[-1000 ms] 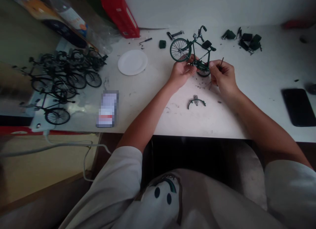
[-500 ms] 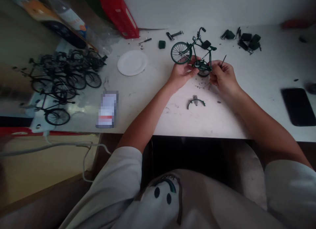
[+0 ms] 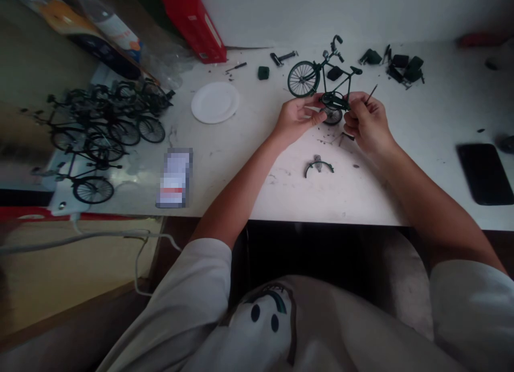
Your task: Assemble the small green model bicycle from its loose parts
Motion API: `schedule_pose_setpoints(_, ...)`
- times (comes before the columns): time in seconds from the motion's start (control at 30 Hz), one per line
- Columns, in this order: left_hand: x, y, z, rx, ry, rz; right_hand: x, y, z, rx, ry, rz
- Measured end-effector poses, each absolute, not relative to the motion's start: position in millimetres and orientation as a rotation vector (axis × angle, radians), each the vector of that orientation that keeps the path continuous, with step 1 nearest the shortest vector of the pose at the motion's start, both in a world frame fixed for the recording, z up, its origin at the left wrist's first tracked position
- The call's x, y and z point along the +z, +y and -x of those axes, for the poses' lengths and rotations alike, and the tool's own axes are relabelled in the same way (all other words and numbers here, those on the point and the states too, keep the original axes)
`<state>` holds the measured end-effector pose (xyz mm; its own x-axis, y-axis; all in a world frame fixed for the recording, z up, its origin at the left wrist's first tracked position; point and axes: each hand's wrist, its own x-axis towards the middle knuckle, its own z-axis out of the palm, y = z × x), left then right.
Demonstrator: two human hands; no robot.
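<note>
A dark green model bicycle (image 3: 336, 85) is tilted in front of me, its front wheel raised to the left and its handlebar at the top. My left hand (image 3: 299, 118) is closed around its lower part, near the crank and rear wheel. At the rear of the frame, the fingers of my right hand (image 3: 367, 118) are closed and pinch a thin dark tool (image 3: 372, 92), whose slim end sticks up past the knuckles. Whether those fingers also grip the bicycle is hard to see. A curved green mudguard-like piece (image 3: 319, 163) lies on the table below the hands.
Several finished-looking model bicycles (image 3: 92, 190) crowd the left side. Nearby are a white plate (image 3: 215, 102), a phone with a blurred screen (image 3: 174, 178) and a small screwdriver (image 3: 236, 67). Green parts (image 3: 413, 69) lie at back right, a black phone (image 3: 486, 174) at far right.
Both hands have shifted slightly right with the bicycle, which has tipped so its handlebar sits higher and further right. The tool has moved right along with my right hand.
</note>
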<state>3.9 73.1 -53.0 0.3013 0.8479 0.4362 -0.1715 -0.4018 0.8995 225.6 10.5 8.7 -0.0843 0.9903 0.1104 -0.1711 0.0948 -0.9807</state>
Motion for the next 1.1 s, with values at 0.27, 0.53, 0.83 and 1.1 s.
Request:
schedule_pose_setpoints(0.27, -32, 60, 6, 1.603, 0.955, -1.542, 0, 21, -234, 1.047, -1.264, 0.963)
schedule_pose_setpoints(0.53, -15, 34, -11, 1.475, 0.907, -1.649, -7, 8, -224, 0.651, -1.556, 1.028)
schedule_pose_setpoints(0.83, -28, 37, -19, 1.498, 0.916, -1.717, 0, -7, -218, 0.565, -1.701, 1.022)
schedule_pose_setpoints(1.1, -42, 52, -14, 1.436, 0.817, -1.617, 31, -19, -212, 0.947, -1.482, 1.078)
